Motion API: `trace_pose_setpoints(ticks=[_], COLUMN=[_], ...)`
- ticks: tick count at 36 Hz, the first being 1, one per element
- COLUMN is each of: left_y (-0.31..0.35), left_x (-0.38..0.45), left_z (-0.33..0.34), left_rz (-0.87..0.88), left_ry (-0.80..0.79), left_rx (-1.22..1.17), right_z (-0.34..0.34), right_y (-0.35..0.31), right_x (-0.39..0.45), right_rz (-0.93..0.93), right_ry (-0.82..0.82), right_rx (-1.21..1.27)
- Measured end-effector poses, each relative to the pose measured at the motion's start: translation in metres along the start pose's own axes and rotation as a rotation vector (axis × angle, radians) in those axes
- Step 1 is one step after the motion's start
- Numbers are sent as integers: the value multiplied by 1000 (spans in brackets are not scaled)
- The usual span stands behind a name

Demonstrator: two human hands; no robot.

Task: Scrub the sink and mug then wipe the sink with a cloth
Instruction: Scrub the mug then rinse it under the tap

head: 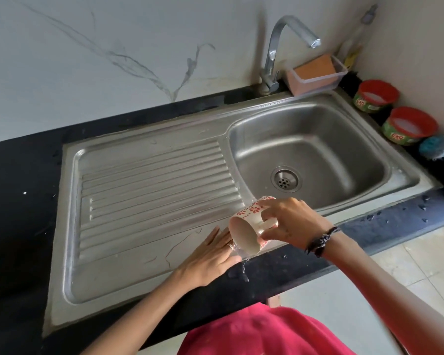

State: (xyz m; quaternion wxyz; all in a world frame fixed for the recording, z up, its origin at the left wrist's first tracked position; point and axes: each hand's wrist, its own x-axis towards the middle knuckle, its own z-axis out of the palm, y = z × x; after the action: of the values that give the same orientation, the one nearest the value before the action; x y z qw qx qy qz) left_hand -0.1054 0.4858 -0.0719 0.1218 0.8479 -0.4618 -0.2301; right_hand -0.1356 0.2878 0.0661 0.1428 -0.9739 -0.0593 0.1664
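A cream mug (244,233) with a red flower pattern is tipped on its side over the front edge of the steel sink (308,155), its mouth facing me. My right hand (290,221) grips it by the handle and body. Water drips from the mug's rim onto the black counter. My left hand (210,254) lies flat with straight fingers on the drainboard (154,190), its fingertips right beside the mug's rim. The basin is empty, with the drain in its middle.
A chrome tap (280,47) stands behind the basin. A clear tray with an orange sponge (315,67) sits beside it. Two red-lidded soap tubs (376,94) (408,125) and a teal scrubber (438,149) line the right edge. The black counter (23,201) surrounds the sink.
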Motion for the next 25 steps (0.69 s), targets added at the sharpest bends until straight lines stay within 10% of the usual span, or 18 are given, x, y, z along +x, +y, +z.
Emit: trace_pose_setpoints(ticks=[12,18,25], left_y=[5,7,14], left_x=[78,37,3], left_z=[-11,-26,1], left_rz=[130,-7,-13], left_ry=[121,-7,-41], left_rx=[123,-167,111], right_z=[-1,-5,-3], right_y=[29,37,33], right_x=[-28,-34,-28], right_rz=[467,514,523], right_ry=[307,382,387], right_rx=[401,432,456])
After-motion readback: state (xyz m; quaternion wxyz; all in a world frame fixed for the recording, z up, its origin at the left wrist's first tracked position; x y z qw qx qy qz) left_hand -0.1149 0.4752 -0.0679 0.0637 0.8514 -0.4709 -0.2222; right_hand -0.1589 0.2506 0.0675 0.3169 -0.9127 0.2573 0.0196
